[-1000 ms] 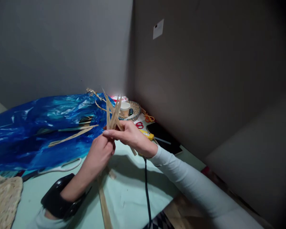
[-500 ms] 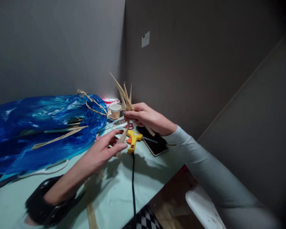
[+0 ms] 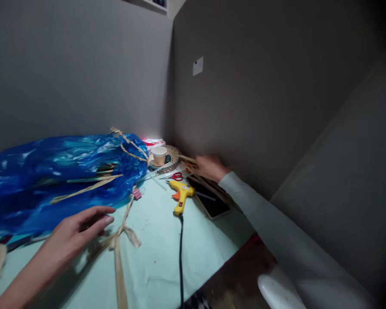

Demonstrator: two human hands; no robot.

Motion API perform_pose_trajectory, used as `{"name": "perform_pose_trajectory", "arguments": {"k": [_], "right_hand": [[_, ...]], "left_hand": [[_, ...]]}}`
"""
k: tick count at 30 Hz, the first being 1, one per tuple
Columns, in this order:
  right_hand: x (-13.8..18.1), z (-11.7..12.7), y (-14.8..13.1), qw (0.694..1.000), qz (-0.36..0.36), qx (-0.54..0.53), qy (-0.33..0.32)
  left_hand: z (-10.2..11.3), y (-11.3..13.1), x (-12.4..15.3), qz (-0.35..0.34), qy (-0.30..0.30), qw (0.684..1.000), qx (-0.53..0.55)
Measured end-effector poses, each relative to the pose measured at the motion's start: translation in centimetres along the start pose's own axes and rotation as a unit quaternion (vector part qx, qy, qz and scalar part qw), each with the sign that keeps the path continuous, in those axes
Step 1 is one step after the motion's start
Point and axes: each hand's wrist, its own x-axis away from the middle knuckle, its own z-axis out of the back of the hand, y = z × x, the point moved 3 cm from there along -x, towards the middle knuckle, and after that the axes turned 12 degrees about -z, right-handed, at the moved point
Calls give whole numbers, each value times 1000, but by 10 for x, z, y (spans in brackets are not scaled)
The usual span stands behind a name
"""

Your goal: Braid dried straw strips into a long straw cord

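straw strips right of the glue gun may slip, only loosely clasped by the right hand; left hand lies open.

The plastic bag is a glossy, bright blue, the table cover under it a plain pale mint green, the straw strips a dry tan, and the small binder clip pink. The glue gun is yellow with an orange trigger and a black cord; the scissors have red handles, the phone is black, the paper cup cream and the woven tray tan. The walls are plain grey and the sleeve pale grey.
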Motion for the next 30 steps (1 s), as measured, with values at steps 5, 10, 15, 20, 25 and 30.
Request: {"name": "perform_pose_trajectory", "arguments": {"k": [5,10,15,20,25,30], "right_hand": [[30,3,-45,989,119,-80,35],[78,-29,-112,858,333,-311,-236],[87,-52,-134,778,378,-391,-313],[67,-60,-126,785,328,-434,-295],[47,-79,-117,814,238,-437,-301],[48,-86,-117,835,270,-395,-270]], "left_hand": [[9,8,9,-1,98,995,5],[-9,16,11,-28,90,978,185],[-21,23,12,-48,104,983,142],[-16,16,4,-42,95,992,66],[-6,-16,1,-35,-4,987,-157],[-22,-25,5,-37,-121,973,-193]]}}
